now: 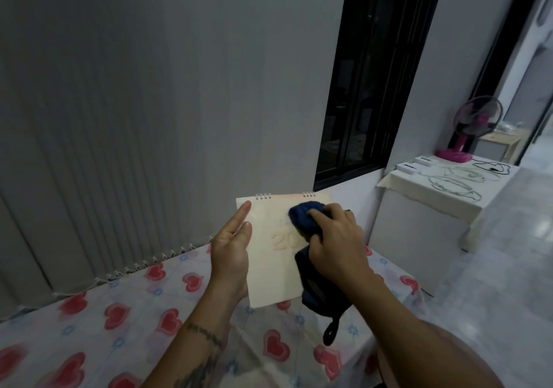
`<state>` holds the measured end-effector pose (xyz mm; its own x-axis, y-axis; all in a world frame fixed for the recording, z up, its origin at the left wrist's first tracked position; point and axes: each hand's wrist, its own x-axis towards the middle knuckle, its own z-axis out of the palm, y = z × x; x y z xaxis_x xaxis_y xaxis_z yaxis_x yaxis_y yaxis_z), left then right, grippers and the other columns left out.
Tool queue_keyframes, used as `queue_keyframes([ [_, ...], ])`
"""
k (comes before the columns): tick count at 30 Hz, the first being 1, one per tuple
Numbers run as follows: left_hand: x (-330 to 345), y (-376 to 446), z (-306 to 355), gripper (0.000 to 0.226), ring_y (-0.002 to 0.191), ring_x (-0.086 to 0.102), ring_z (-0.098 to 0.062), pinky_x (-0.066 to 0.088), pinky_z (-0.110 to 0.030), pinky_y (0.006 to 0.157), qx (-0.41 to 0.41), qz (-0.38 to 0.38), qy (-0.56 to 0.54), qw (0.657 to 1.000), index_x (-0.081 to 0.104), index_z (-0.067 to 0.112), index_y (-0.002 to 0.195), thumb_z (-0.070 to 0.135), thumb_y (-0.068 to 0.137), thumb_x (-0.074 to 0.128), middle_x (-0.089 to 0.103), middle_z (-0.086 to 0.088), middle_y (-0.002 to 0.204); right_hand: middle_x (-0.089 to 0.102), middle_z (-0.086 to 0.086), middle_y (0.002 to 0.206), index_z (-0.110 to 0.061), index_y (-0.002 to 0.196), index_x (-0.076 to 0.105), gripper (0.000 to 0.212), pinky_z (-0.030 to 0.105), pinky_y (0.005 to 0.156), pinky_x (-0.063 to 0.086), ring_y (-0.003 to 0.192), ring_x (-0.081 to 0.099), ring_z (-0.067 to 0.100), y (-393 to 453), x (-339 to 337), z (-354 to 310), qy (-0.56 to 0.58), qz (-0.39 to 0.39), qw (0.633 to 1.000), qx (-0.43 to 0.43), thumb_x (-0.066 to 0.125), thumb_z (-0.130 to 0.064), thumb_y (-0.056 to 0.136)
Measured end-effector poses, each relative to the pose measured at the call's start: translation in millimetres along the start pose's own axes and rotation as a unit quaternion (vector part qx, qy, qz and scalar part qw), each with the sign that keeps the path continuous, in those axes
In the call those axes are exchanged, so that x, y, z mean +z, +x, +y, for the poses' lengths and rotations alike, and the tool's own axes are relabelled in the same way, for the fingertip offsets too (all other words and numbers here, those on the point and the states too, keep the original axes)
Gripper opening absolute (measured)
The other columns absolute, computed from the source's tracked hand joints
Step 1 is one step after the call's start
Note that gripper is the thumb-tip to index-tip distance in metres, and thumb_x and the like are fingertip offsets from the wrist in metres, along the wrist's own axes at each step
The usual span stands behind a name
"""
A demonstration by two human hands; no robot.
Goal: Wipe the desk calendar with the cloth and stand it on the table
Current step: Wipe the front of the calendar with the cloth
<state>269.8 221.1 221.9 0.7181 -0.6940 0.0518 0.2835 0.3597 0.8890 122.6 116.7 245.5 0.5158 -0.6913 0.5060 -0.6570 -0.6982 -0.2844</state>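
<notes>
A cream desk calendar with wire rings along its top edge is held up in the air above the table, its front cover facing me. My left hand grips its left edge, thumb on the front and fingers behind. My right hand presses a dark blue cloth against the upper right of the cover. The rest of the cloth hangs down below that hand, with a loop dangling at its end. Faint gold digits on the cover are partly hidden by the cloth.
The table carries a white cloth printed with red hearts. Grey vertical blinds hang behind it, and a dark window lies to the right. Farther right, a white-covered side table bears a pink fan, cables and small white boxes.
</notes>
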Motion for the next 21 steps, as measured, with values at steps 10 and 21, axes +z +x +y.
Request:
queue_keyframes([
  [10, 9, -4, 4, 0.041, 0.105, 0.069, -0.009, 0.058, -0.027, 0.084, 0.029, -0.005, -0.027, 0.999, 0.072, 0.032, 0.114, 0.005, 0.102, 0.042, 0.067, 0.002, 0.127, 0.046, 0.007, 0.135, -0.024, 0.126, 0.054, 0.048, 0.041, 0.089, 0.042, 0.119, 0.041, 0.027, -11, 13, -43, -0.003, 0.016, 0.991, -0.129, 0.058, -0.027, 0.079],
  [21, -13, -13, 3, 0.04, 0.085, 0.074, -0.014, 0.062, -0.035, 0.067, 0.033, 0.036, 0.013, 0.999, 0.076, 0.042, 0.105, 0.014, 0.102, 0.048, 0.077, 0.017, 0.102, 0.046, 0.008, 0.127, -0.021, 0.127, 0.054, 0.043, 0.044, 0.094, 0.038, 0.113, 0.041, 0.028, 7, 19, -15, 0.005, 0.029, 0.996, 0.084, 0.051, -0.021, 0.084],
])
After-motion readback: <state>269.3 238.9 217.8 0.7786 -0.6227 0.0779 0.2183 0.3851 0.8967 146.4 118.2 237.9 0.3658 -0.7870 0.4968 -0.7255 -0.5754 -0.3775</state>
